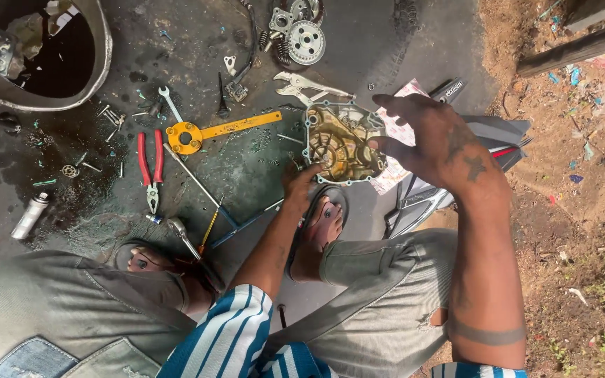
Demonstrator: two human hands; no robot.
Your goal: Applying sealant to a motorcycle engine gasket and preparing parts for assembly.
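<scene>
Head view: engine cover (341,143) held inner face up, roughly round; right hand (437,140) grips right rim, left hand (301,180) lower-left edge.

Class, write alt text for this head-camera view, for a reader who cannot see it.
Seen from above, a seated person's left hand and right hand hold a round, greasy engine cover over oily ground. To the left lie red-handled pliers, a yellow tool and a small spanner, with gears above.
</scene>
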